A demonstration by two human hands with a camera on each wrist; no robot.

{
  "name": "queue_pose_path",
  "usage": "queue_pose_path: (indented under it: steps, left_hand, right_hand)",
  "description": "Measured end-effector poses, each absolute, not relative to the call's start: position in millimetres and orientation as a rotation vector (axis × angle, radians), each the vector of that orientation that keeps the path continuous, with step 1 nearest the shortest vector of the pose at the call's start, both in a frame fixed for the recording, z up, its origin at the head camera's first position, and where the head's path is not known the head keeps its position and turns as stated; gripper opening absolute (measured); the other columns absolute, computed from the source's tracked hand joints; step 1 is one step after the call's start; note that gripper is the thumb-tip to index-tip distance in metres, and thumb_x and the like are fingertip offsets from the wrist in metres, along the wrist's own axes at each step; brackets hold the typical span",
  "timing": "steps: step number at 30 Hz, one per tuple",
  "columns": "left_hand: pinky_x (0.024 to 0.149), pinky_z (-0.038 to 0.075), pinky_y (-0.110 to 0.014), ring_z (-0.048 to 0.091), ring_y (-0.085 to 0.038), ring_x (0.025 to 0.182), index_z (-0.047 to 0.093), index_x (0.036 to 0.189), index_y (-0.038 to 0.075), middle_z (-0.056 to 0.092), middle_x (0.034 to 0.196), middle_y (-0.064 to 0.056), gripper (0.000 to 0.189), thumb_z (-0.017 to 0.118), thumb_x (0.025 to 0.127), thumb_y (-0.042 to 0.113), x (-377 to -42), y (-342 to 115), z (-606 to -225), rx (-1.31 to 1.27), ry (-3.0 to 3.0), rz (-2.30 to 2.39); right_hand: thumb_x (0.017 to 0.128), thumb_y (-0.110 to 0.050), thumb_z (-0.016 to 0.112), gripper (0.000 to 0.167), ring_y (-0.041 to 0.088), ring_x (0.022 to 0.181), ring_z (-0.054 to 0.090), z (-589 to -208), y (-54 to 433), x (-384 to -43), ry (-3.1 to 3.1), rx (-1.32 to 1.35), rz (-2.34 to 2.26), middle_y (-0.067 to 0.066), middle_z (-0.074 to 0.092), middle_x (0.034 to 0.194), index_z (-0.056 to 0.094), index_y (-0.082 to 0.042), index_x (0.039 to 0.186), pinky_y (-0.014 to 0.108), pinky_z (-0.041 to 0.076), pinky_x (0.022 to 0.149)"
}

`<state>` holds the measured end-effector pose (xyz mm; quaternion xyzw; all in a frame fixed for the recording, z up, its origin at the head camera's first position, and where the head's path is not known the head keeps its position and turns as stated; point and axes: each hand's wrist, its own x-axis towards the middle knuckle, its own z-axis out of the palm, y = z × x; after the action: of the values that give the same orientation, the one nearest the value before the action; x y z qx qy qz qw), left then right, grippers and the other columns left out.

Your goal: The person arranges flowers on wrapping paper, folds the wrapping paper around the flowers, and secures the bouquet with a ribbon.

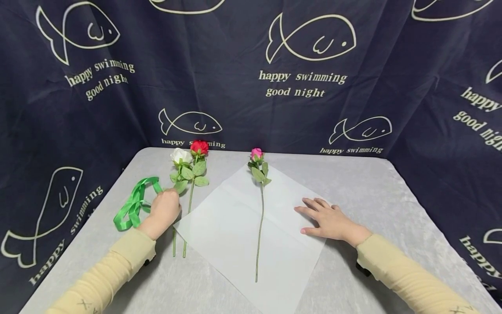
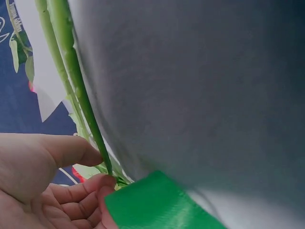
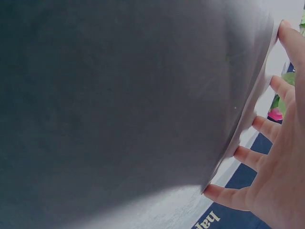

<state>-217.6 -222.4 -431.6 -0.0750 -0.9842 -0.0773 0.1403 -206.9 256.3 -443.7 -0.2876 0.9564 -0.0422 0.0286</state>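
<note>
My left hand reaches down at the left, thumb and index finger pinching the green stem of the white rose. Next to it lies a red rose, its stem running close alongside. A looped green ribbon lies by the left hand, and one end passes near its fingertips. A sheet of white translucent paper is spread cornerwise on the table, with a pink rose lying lengthwise on it. With fingers spread, my right hand rests on the paper's right corner.
The table has a light grey cloth. Dark blue curtains with white fish drawings and lettering stand behind it and on both sides. The paper's left corner overlaps the red rose's stem in the head view.
</note>
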Motion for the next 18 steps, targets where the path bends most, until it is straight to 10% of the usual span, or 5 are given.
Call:
queue_pose_path:
  steps: [18]
  left_hand:
    - [0.054,0.052,-0.044,0.061,-0.035,0.060,0.062,0.071,-0.008,0.061,0.069,-0.021,0.013,0.062,0.080,0.002,-227.3,-223.1,-422.1,-0.113,-3.048,-0.245]
  right_hand:
    - [0.082,-0.071,0.048,0.070,0.039,0.136,0.030,-442.5,255.6,-207.5,2.928,-0.861,-0.139,0.007,0.030,0.153,0.039,-0.035,0.142,0.070,0.034,0.088]
